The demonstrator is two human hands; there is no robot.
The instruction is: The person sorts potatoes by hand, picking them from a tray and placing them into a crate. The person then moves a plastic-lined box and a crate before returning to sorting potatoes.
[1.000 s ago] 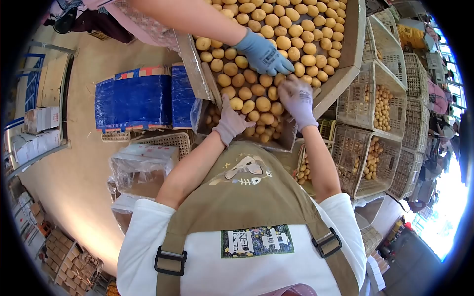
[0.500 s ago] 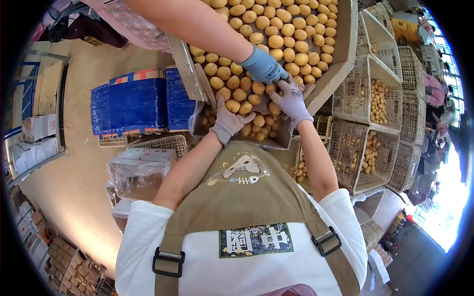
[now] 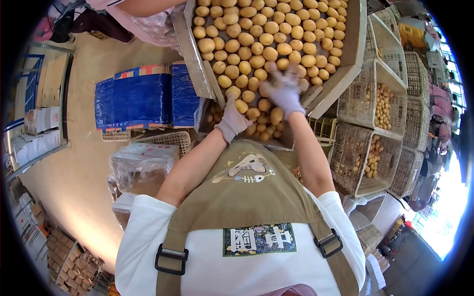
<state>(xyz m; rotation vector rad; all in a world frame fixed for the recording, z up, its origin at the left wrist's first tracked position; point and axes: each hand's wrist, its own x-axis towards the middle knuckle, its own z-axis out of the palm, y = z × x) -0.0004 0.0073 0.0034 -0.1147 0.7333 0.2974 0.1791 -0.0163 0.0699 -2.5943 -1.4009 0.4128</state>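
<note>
Both my hands wear pale lilac gloves. My left hand (image 3: 233, 122) is at the left side of the tray's narrow mouth, fingers stretched up along the wooden edge and thumb beside the fruit. Over the fruit near the right side of the mouth is my right hand (image 3: 285, 91), fingers spread and blurred by motion. Round yellow-brown, potato-like fruits (image 3: 269, 53) cover the sloping tray (image 3: 340, 79). More of them lie in a box (image 3: 286, 141) below the mouth, in front of my apron; its near side is partly hidden.
Stacked plastic crates (image 3: 353, 163) with similar fruit stand on the right. Left are blue-wrapped boxes (image 3: 132, 101), a plastic-covered carton (image 3: 143, 160) and a bare stretch of floor (image 3: 74, 163). Another person's arm (image 3: 148, 7) shows at the top left.
The other person's blue-gloved hand has withdrawn from the fruit. My right hand has moved up from the mouth's right edge, and its fingers have spread. My left hand stays at the left edge.
</note>
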